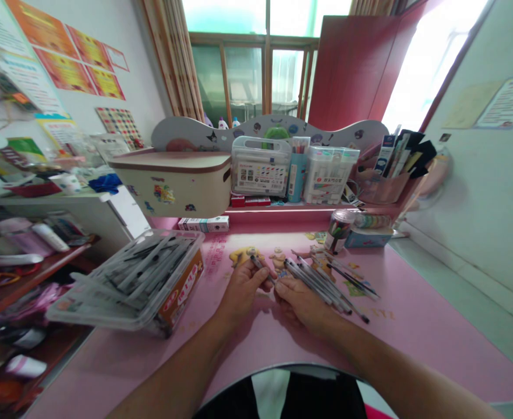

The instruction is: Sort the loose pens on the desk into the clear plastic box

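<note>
Over the middle of the pink desk [247,349], my left hand [243,288] is closed on a grey pen [258,263], whose dark end shows above the fingers. Close beside it, my right hand [297,299] has its fingers pressed together near the pen's lower end; what they hold is mostly hidden. Several grey pens [321,282] lie in a loose pile just right of my right hand, with thin dark refills [354,278] beyond them. A clear plastic box [145,279] full of similar pens stands left of my hands.
A cream lidded bin [181,186], a clear marker case [260,169], a second marker box [328,174] and a pink pen holder [381,183] line the back shelf. A clear jar of pens [338,230] and a blue box [368,237] stand at the desk's back right.
</note>
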A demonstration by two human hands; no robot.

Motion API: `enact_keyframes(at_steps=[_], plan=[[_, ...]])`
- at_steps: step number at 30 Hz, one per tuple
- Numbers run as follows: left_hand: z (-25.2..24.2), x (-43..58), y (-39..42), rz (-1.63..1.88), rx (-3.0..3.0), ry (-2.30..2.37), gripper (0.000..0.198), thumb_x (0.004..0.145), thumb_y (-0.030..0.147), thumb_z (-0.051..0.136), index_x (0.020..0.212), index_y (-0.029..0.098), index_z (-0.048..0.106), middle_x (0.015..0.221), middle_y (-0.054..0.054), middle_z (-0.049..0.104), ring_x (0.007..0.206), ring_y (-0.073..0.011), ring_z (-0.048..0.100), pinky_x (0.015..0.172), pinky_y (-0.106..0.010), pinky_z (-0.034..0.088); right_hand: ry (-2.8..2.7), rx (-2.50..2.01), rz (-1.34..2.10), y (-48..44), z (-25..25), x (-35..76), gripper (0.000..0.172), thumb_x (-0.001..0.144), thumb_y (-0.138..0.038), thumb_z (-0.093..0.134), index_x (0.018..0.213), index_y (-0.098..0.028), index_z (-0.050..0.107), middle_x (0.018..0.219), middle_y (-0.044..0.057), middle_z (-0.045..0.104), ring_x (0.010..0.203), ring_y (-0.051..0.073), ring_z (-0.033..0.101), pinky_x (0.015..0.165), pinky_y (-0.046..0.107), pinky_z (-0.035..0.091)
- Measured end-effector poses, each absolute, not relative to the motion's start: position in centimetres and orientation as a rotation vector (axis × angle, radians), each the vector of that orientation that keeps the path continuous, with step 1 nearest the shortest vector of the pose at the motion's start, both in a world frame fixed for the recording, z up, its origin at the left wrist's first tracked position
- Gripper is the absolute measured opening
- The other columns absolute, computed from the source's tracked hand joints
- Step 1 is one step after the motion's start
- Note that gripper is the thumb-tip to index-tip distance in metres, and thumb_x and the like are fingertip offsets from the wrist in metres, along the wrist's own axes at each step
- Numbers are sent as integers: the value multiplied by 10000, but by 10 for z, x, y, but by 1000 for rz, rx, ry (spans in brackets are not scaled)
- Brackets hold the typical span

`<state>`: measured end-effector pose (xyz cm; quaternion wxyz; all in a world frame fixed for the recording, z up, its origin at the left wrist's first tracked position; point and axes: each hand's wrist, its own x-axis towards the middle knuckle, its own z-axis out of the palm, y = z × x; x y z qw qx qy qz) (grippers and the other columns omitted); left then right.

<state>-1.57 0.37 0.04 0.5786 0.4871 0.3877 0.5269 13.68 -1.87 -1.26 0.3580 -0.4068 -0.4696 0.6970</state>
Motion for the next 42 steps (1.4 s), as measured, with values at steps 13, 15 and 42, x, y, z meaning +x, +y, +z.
enact_keyframes(at_steps=[13, 15, 42], plan=[[-3, -14, 5, 1206, 1088, 871, 244, 742, 378, 738, 780, 150, 661, 632, -16, 644, 546, -115, 584, 580, -241, 491, -1325, -1047, 1643, -14, -21, 141, 328, 880, -503, 553, 732, -212, 531, 480, -88, 313, 403, 83, 226, 398, 233, 172], [-5, -14, 5, 1209, 1061, 874, 244, 757, 381, 729, 800, 152, 655, 629, -14, 649, 544, -114, 593, 578, -236, 491, -1480, -1052, 1521, -13, -19, 144, 271, 904, -424, 525, 736, -212, 551, 524, -56, 394, 454, 107, 324, 442, 242, 257], [-2, -19, 7, 1348, 883, 928, 360, 806, 415, 696, 1036, 198, 525, 686, 40, 633, 473, -57, 488, 447, -147, 380, -1113, -1032, 1741, -16, -13, 144, 468, 775, -590, 693, 1008, -202, 576, 598, -72, 489, 365, 28, 277, 343, 178, 108]])
